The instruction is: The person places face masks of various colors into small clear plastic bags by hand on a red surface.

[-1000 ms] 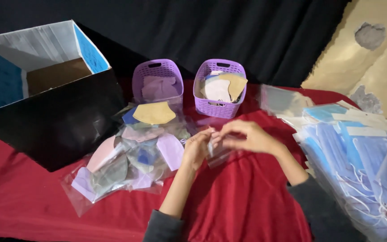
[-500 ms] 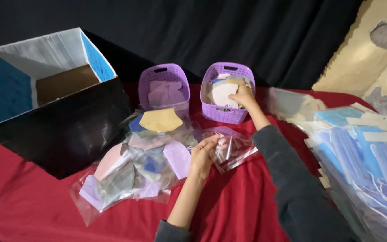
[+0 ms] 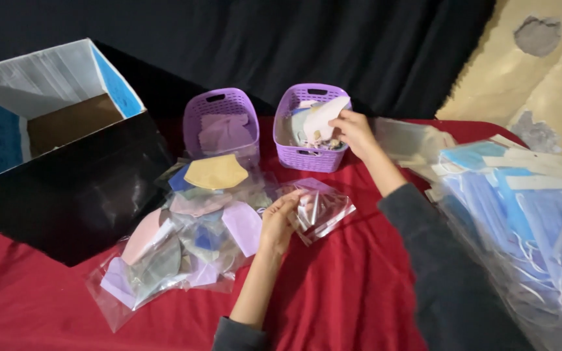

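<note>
Red cloth [image 3: 333, 286] covers a table seen from above, and two bare hands are at work on it. A pale folded mask [image 3: 325, 117] is pinched between thumb and fingers of the right hand [image 3: 354, 130], just over the rim of the right-hand purple basket [image 3: 309, 156], where other loose masks are heaped; the mask is held at the basket's mouth, tilted, as though for lifting out or setting in, though which cannot be told. An empty clear plastic bag [image 3: 320, 208] is pressed flat on the cloth by the left hand [image 3: 279, 220], fingers curled on its near edge, so that it is kept steady and within reach. A second purple basket [image 3: 221, 120] with a lilac mask inside is stood just beside the first. A heap of bagged masks [image 3: 177, 247] in yellow, pink and lilac is spread near the left hand. A large open box [image 3: 60, 162] is set at the left, and a stack of blue masks in plastic [image 3: 528, 214] lies at the right.
</note>
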